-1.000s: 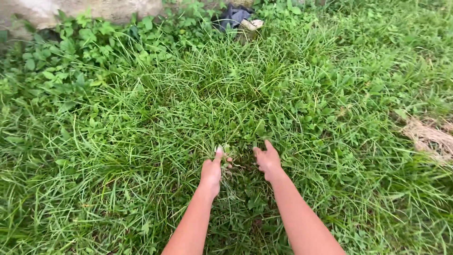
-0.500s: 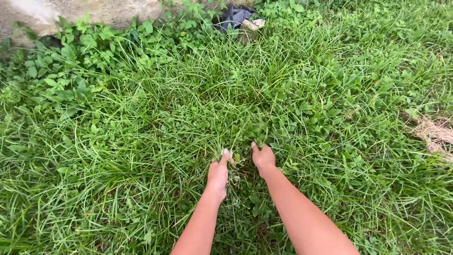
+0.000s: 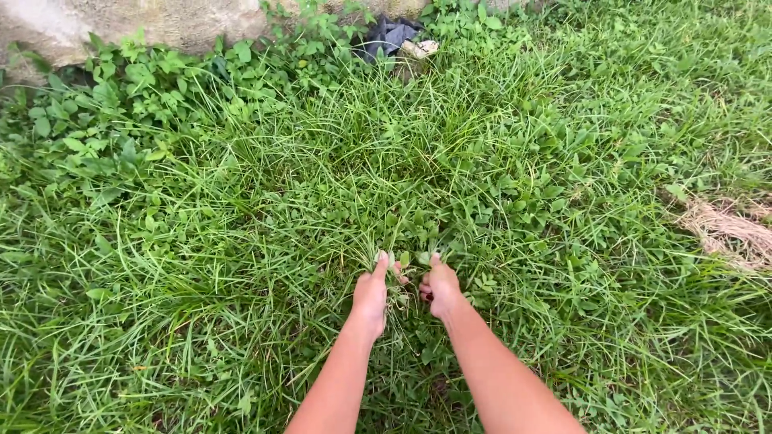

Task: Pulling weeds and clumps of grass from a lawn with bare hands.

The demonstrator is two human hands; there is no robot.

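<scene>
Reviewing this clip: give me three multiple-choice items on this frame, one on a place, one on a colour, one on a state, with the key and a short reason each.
1. Where does the dark cloth lie?
A. at the top edge, beside the pale stone
B. under the right hand
C. at the bottom left corner

2. What colour is the dry straw patch at the right edge?
A. bright red
B. pale tan
C. blue

3. How do the left hand and right hand stand?
A. raised high, clear of the grass
B. both down in one grass tuft, close together
C. far apart at the picture's two sides

Key: 1 A, the cloth lies among weeds next to the stone; 2 B, the straw looks tan against green; 3 B, both hands meet at the grass tuft at centre.
</scene>
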